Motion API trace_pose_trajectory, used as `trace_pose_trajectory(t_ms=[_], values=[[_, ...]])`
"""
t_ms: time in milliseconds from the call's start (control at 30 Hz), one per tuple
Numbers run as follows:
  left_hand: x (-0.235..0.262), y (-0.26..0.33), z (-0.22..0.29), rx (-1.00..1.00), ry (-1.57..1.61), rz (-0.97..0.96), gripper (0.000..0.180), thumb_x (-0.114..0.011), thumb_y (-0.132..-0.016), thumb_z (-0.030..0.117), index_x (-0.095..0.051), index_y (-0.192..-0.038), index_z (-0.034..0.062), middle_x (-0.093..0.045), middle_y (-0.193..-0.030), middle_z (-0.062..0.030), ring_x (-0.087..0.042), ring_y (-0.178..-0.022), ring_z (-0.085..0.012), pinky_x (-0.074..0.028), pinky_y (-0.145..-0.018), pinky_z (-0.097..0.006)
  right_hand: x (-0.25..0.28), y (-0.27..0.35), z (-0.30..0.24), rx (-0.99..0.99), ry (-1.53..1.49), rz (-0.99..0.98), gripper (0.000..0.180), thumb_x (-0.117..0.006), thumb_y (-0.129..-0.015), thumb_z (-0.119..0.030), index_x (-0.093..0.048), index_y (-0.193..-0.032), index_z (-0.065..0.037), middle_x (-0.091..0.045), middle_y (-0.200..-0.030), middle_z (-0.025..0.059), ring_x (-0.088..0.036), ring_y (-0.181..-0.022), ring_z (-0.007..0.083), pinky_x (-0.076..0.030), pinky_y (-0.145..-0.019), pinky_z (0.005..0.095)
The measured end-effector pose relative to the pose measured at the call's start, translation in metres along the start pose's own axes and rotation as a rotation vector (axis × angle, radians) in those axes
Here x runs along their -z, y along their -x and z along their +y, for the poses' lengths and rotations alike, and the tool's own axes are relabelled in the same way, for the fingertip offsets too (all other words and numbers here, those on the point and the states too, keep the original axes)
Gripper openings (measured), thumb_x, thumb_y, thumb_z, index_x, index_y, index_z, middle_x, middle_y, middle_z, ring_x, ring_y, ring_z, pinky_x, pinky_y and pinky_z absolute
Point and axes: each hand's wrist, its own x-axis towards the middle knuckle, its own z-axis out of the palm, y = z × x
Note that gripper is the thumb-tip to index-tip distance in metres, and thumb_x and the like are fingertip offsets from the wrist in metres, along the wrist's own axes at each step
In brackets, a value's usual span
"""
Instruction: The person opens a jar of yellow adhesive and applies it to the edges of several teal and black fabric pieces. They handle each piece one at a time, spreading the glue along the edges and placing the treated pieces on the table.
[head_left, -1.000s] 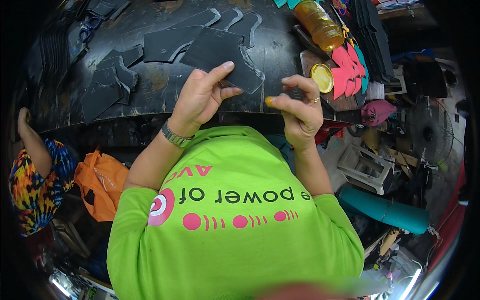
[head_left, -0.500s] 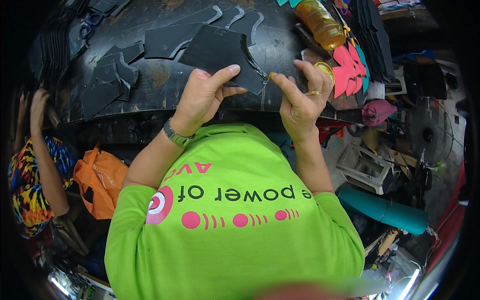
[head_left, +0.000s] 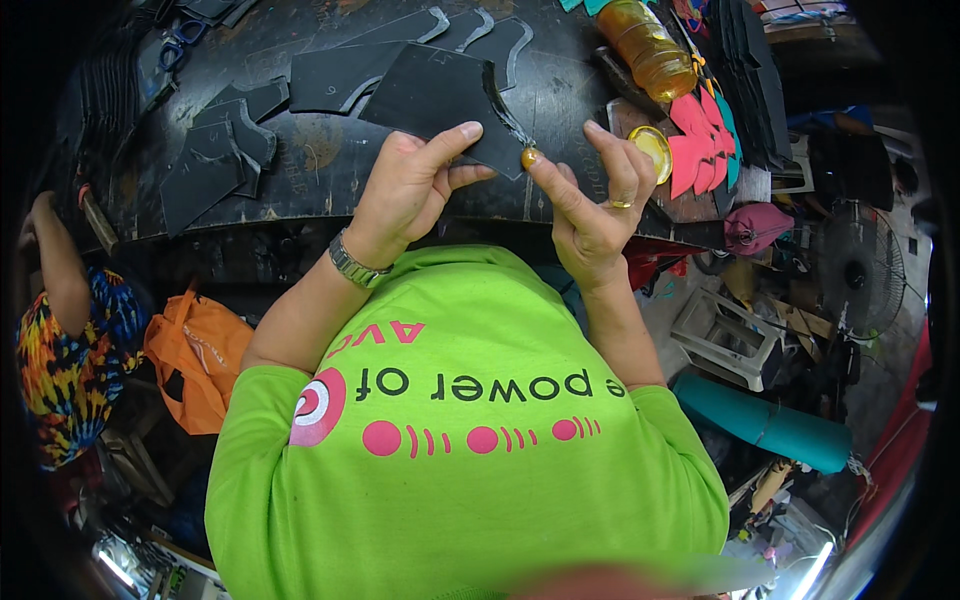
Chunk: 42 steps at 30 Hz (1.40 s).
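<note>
My left hand (head_left: 418, 175) pinches the lower edge of a black cut sheet piece (head_left: 430, 95) between thumb and fingers. The piece is held over the dark table, and a shiny wet-looking streak (head_left: 508, 117) follows its curved right edge. At the lower end of that curve, the outstretched index finger of my right hand (head_left: 600, 205) has an amber, glue-like blob (head_left: 529, 158) on its tip. That fingertip touches the edge or lies right against it. The other fingers of this hand are spread and hold nothing.
More black cut pieces (head_left: 200, 170) lie on the dark table (head_left: 320, 205). At the right are a jar of amber liquid (head_left: 650, 50), a round yellow lid or dish (head_left: 652, 150) and pink cutouts (head_left: 695, 140). Blue-handled scissors (head_left: 180, 45) lie far left. Another person's arm (head_left: 60, 260) is at left.
My right index fingertip has moved slightly left and down at the lower end of the curved edge. The other person's hand has moved left.
</note>
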Motion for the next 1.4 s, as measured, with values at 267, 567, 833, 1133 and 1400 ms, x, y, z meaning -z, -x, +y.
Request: trace_pose_trajectory(t_ms=[267,567,833,1133,1400], values=[[0.005,-0.002,-0.002,-0.002,0.027,0.046,0.016,-0.063,-0.099,0.008,-0.073,-0.103,-0.0047,-0.074,-0.104,-0.0130,-0.073,-0.094,-0.0170,-0.063,-0.082,-0.031,-0.004,0.009,-0.019,0.115,-0.042,-0.060,0.039,-0.075,-0.068,-0.002,-0.078,-0.099,-0.026,-0.059,-0.111,0.0023,-0.054,-0.099,0.0222,-0.043,-0.091,0.0451],[-0.012,0.001,-0.006,-0.162,-0.116,0.151,0.023,-0.060,-0.103,0.017,-0.071,-0.108,-0.0026,-0.073,-0.107,-0.0097,-0.068,-0.102,-0.0165,-0.056,-0.090,-0.036,-0.011,-0.006,-0.034,-0.789,-1.167,-0.058,0.124,-0.076,-0.082,0.005,0.017,-0.160,-0.019,-0.056,-0.117,0.0130,-0.057,-0.096,0.0163,-0.050,-0.086,0.0312],[-0.018,0.011,0.005,-0.182,-0.161,0.220,0.025,-0.066,-0.098,0.010,-0.063,-0.123,0.0073,-0.069,-0.113,-0.0016,-0.065,-0.100,-0.0112,-0.051,-0.085,-0.029,-0.026,-0.033,-0.039,-1.069,-1.423,0.191,0.104,-0.064,-0.087,0.013,0.003,-0.161,-0.017,-0.061,-0.121,0.0173,-0.063,-0.108,0.0211,-0.050,-0.098,0.0355],[0.013,-0.064,0.086,-0.354,-0.580,0.213,0.060,-0.073,-0.090,0.006,-0.043,-0.141,-0.0007,-0.067,-0.111,-0.0092,-0.065,-0.085,-0.0121,-0.054,-0.066,-0.023,-0.048,-0.004,-0.017,-0.902,-1.057,0.082,0.102,-0.068,-0.090,0.001,0.004,-0.162,-0.010,-0.049,-0.117,0.0119,-0.053,-0.082,0.0082,-0.050,-0.076,0.0238],[0.028,-0.172,0.105,-0.254,-0.709,0.288,0.093,-0.068,-0.089,-0.008,-0.009,-0.158,0.0118,-0.048,-0.128,-0.0270,-0.067,-0.100,-0.0258,-0.064,-0.084,-0.039,-0.060,0.019,-0.009,-0.899,-1.107,0.082,0.092,-0.064,-0.091,0.004,-0.008,-0.162,-0.009,-0.055,-0.110,0.0107,-0.055,-0.083,0.0081,-0.049,-0.077,0.0232]])
